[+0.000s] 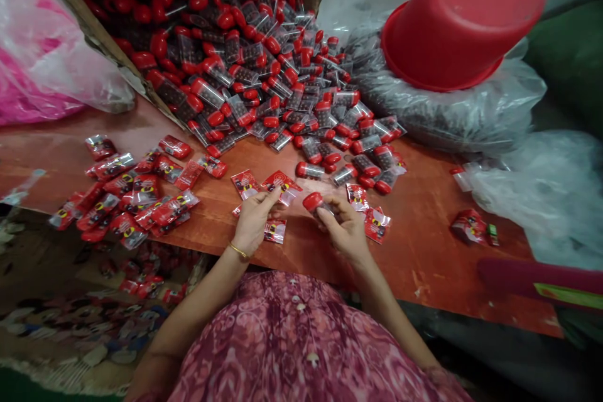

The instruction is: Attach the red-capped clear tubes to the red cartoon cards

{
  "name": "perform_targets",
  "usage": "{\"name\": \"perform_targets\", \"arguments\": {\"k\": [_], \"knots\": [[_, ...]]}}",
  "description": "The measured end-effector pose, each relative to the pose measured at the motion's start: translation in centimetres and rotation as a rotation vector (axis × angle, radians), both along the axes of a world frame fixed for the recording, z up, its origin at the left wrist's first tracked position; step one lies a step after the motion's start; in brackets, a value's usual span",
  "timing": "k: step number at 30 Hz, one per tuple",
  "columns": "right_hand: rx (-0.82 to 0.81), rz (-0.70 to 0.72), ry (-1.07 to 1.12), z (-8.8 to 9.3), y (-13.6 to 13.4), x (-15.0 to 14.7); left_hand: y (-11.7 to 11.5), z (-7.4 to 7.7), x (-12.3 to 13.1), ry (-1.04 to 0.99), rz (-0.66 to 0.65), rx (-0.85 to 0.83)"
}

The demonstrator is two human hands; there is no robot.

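My left hand (253,221) pinches a small red printed packet (281,185) at its lower edge, just above the red-brown table (424,245). My right hand (343,226) is closed round a small clear tube with a red cap (313,201), the cap pointing towards the packet. The two hands are close together at the table's near edge. More loose red packets (372,221) lie flat around both hands. A big heap of the same red-capped tubes (264,69) spills out of a cardboard box just beyond my hands.
A pile of filled red packets (132,195) lies at the left. An upturned red plastic basin (459,22) rests on a clear bag of dark contents (452,113) at the back right. Plastic bags (541,195) sit at the right, a pink bag (42,69) at the left.
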State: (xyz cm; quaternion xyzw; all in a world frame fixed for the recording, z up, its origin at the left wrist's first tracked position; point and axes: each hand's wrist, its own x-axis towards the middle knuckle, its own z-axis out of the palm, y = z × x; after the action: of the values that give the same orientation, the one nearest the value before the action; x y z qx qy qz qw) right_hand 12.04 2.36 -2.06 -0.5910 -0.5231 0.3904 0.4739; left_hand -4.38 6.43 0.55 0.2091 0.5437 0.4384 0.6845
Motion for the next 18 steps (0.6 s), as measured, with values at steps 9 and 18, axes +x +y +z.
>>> {"name": "perform_targets", "arguments": {"k": [9,18], "knots": [[-0.017,0.129,0.054,2.1,0.0,-0.9,-0.5,-1.1,-0.3,0.105,-0.152,0.143],[-0.087,0.123,0.167,1.6,0.4,-1.9,-0.4,-1.1,0.2,0.109,-0.144,0.195]]}}
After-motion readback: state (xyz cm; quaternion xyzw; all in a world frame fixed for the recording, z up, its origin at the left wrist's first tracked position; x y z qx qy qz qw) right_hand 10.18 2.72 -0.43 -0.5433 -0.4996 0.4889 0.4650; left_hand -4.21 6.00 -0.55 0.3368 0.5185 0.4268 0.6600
